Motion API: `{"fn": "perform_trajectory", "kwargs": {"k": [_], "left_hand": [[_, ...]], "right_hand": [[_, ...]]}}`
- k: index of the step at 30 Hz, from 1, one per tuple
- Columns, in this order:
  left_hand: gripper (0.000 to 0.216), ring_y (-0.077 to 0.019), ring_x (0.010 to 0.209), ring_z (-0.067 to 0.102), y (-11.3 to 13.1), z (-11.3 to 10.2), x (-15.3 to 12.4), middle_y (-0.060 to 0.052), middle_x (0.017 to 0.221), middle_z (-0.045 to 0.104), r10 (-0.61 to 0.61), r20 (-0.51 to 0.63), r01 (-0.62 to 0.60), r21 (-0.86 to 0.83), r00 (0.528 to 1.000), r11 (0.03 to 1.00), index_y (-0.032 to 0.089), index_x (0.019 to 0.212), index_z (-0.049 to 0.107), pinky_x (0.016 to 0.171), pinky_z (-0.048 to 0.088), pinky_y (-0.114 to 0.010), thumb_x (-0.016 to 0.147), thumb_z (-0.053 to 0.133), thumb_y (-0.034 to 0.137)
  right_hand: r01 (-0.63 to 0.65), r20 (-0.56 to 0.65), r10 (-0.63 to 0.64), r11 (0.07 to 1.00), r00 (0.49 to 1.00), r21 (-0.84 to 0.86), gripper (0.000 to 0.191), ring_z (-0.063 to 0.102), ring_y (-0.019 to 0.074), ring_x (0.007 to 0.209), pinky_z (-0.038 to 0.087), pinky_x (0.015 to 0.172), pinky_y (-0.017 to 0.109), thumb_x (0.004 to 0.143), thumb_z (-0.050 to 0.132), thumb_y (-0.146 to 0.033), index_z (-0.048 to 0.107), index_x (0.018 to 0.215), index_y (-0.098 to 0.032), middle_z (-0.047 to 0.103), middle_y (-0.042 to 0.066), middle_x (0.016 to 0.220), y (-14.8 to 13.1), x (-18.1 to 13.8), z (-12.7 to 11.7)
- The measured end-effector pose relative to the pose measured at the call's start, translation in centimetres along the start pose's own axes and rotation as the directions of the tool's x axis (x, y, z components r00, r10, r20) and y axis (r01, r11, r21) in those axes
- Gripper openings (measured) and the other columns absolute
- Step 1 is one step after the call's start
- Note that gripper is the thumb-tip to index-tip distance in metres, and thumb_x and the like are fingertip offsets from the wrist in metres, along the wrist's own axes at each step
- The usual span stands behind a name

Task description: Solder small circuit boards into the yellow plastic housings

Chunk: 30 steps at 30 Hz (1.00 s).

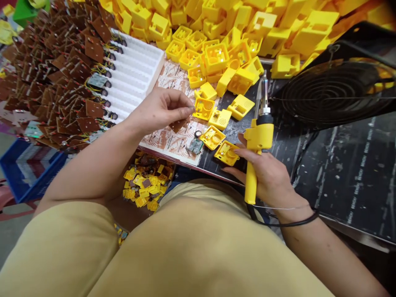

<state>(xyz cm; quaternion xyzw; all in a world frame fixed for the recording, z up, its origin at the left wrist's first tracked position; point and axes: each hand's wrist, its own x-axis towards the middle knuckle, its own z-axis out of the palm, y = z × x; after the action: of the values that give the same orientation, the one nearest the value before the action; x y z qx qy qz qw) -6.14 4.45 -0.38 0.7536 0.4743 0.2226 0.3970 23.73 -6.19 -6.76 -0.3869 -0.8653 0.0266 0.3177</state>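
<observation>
My left hand (pixel 163 109) is closed in a pinch on a small brown circuit board (pixel 179 124), held just above the patterned paper (pixel 168 142) beside a yellow plastic housing (pixel 203 109). My right hand (pixel 262 173) grips the yellow handle of a soldering gun (pixel 258 136), whose metal tip points away from me toward the pile of housings. A finger of that hand rests against a yellow housing half (pixel 227 153). More open yellow housing halves (pixel 212 137) lie between the two hands, with a small grey component (pixel 195 145) and a round button cell beside them.
A big heap of yellow housings (pixel 235 29) fills the far side. A white tray (pixel 133 78) and a mound of brown circuit boards (pixel 55 74) lie left. A black fan (pixel 334 90) stands right. A blue crate (pixel 27 173) and scattered yellow parts (pixel 147 181) sit below the table edge.
</observation>
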Motion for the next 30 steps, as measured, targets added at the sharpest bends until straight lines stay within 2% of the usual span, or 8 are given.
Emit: {"fn": "perform_trajectory", "kwargs": {"k": [2,5,9,16,21,25,28,30], "left_hand": [[0.029,-0.0128,0.061,0.066,1.2,0.3,-0.2,-0.001,0.071,0.071,0.054,0.104,-0.068,0.14,0.993,0.988,0.018,0.094,0.073,0.061,0.053,-0.027,0.097,0.06,0.045],[0.023,-0.0135,0.079,0.071,2.7,1.8,-0.4,0.0,0.086,0.076,0.148,0.222,-0.226,0.384,0.964,0.895,0.022,0.092,0.077,0.072,0.053,-0.025,0.096,0.059,0.034],[0.027,-0.0162,0.085,0.071,3.4,4.4,-0.6,-0.005,0.103,0.077,0.211,0.264,-0.33,0.585,0.941,0.741,0.021,0.092,0.08,0.076,0.051,-0.028,0.098,0.055,0.029],[0.018,-0.0157,0.078,0.07,4.4,4.9,-0.1,-0.001,0.085,0.078,0.159,0.12,-0.197,0.457,0.98,0.867,0.02,0.096,0.077,0.075,0.05,-0.027,0.093,0.061,0.026],[0.018,-0.017,0.08,0.07,4.9,5.6,0.8,-0.003,0.087,0.078,0.157,0.187,-0.225,0.44,0.97,0.869,0.018,0.093,0.077,0.078,0.05,-0.029,0.091,0.061,0.027],[0.018,-0.0182,0.079,0.069,4.0,7.0,1.0,-0.003,0.084,0.076,0.142,0.213,-0.227,0.454,0.967,0.862,0.017,0.089,0.076,0.077,0.049,-0.031,0.09,0.06,0.027],[0.018,-0.0175,0.077,0.068,3.5,7.5,1.0,-0.004,0.085,0.076,0.142,0.199,-0.218,0.444,0.97,0.869,0.016,0.091,0.074,0.075,0.049,-0.03,0.091,0.059,0.026],[0.018,-0.0181,0.078,0.068,3.3,7.5,1.0,-0.004,0.086,0.076,0.15,0.198,-0.226,0.447,0.969,0.866,0.016,0.092,0.074,0.077,0.049,-0.031,0.092,0.058,0.025]], "right_hand": [[-0.005,-0.068,0.006,1.0,0.998,0.01,0.049,0.072,0.0228,0.109,0.06,0.092,0.033,0.084,0.081,-0.035,0.057,0.122,-0.018,0.074,0.01,0.116,-0.3,0.4,-0.7],[-0.059,-0.153,0.058,0.998,0.986,0.0,0.039,0.072,0.0152,0.078,0.058,0.076,0.026,0.08,0.084,-0.023,0.062,0.111,-0.018,0.077,0.005,0.094,-1.0,0.6,-2.6],[-0.053,-0.094,0.053,0.999,0.994,-0.006,0.026,0.06,0.0081,0.053,0.052,0.064,0.022,0.081,0.082,-0.017,0.065,0.101,-0.021,0.07,-0.005,0.07,-1.4,0.1,-4.9],[-0.093,-0.064,0.096,0.995,0.993,0.048,0.054,0.073,0.0264,0.101,0.062,0.085,0.036,0.085,0.078,-0.046,0.056,0.124,-0.015,0.071,0.017,0.121,-0.2,-0.5,-2.3],[-0.08,-0.084,0.085,0.995,0.993,0.066,0.038,0.072,0.0248,0.095,0.062,0.084,0.039,0.093,0.072,-0.032,0.055,0.122,-0.014,0.072,0.015,0.112,-0.4,0.3,0.7],[-0.065,-0.143,0.071,0.997,0.987,0.05,0.031,0.072,0.0165,0.081,0.06,0.089,0.032,0.09,0.076,-0.03,0.06,0.114,-0.018,0.076,0.005,0.099,-0.7,0.6,-1.2],[-0.038,-0.17,0.044,0.999,0.984,0.038,0.021,0.066,0.0079,0.063,0.055,0.074,0.018,0.088,0.078,-0.023,0.065,0.105,-0.02,0.07,-0.005,0.074,-1.1,-0.2,-4.3],[-0.08,-0.107,0.084,0.996,0.991,0.035,0.025,0.065,0.0082,0.062,0.053,0.07,0.018,0.094,0.071,-0.032,0.066,0.116,-0.022,0.068,-0.005,0.071,-1.5,-1.4,-6.5]]}}
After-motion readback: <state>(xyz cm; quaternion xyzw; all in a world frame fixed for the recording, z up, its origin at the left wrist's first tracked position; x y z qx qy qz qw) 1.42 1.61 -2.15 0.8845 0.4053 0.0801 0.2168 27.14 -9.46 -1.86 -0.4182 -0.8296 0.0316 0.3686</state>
